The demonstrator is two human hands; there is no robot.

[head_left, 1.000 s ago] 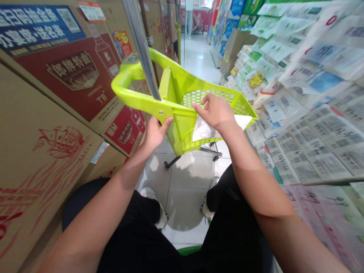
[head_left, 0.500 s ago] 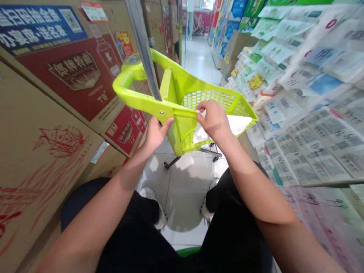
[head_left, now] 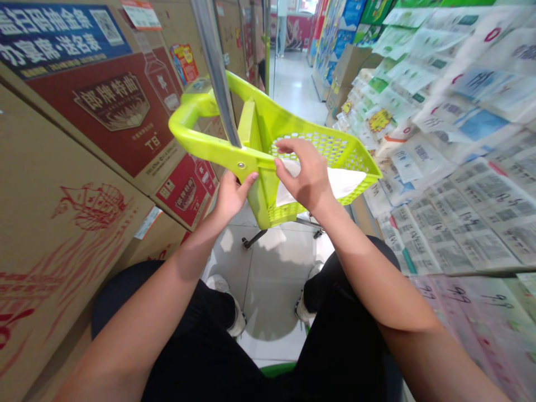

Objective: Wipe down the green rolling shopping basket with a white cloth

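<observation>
A lime-green shopping cart (head_left: 255, 192) with a perforated basket stands turned in front of me. My left hand (head_left: 232, 195) grips the lower edge of its panel near a round bolt. The thumb rests on the plastic, and the other fingers are partly hidden behind it. A white sheet (head_left: 347, 181), cloth or paper, I cannot tell, lies along the basket's near side. In front of that sheet is my right hand (head_left: 305, 173), open, its fingers curved and the thumb apart from them. A metal pole (head_left: 218, 78) rises past the cart's handle.
Brown and red cartons (head_left: 104, 111) are stacked close on my left. Shelved packs of tissue (head_left: 452, 139) with handwritten prices slope along the right. Between them a tiled aisle (head_left: 293, 78) runs ahead, with a person's legs (head_left: 280, 36) far off.
The fingers of my right hand have parted from the white sheet's edge and moved slightly left. The sheet now sits lower against the basket. My left hand keeps its place on the cart.
</observation>
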